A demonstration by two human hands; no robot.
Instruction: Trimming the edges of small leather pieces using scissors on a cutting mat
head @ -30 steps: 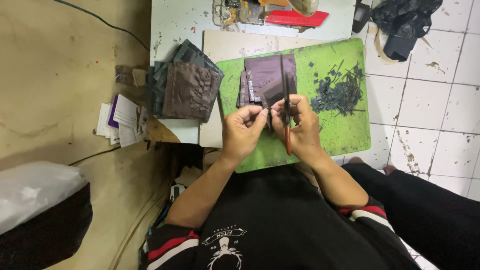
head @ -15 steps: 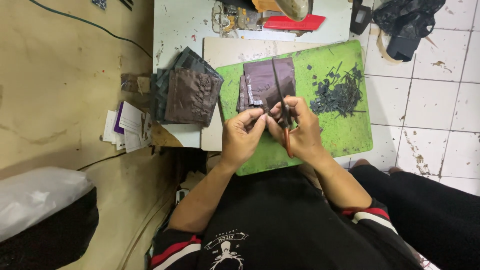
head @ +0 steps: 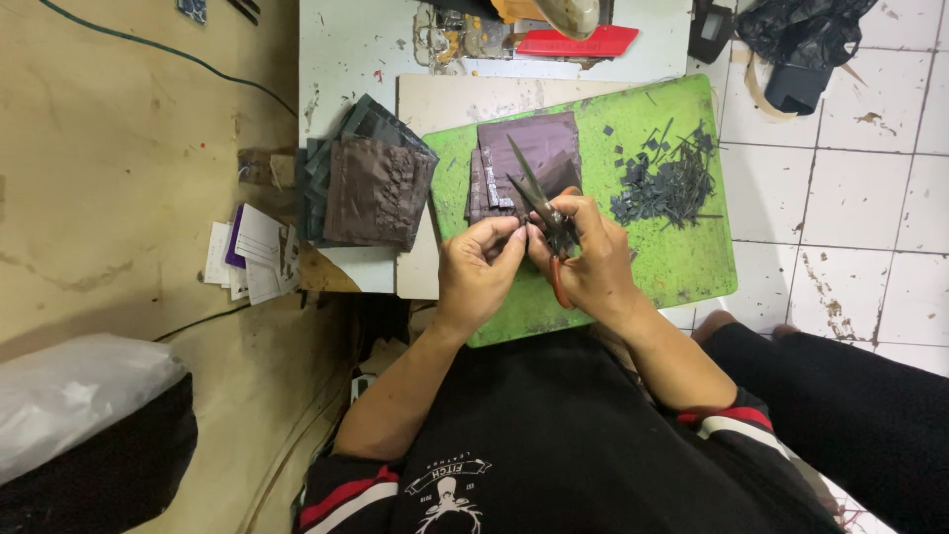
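Right hand [head: 593, 262] grip clenched on scissors [head: 539, 198], left hand [head: 476, 267] pinching small dark piece [head: 521, 234].

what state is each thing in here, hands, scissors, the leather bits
scissors: blades open, held in right hand
right hand: gripping the scissors
left hand: pinching a small dark piece at the blades
dark offcuts: loose heap on green mat
green mat: flat
brown pieces: stacked beside the mat

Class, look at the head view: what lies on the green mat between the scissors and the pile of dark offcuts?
In the head view, only bare green mat with a few stray dark scraps lies between the scissors in the right hand and the offcuts.
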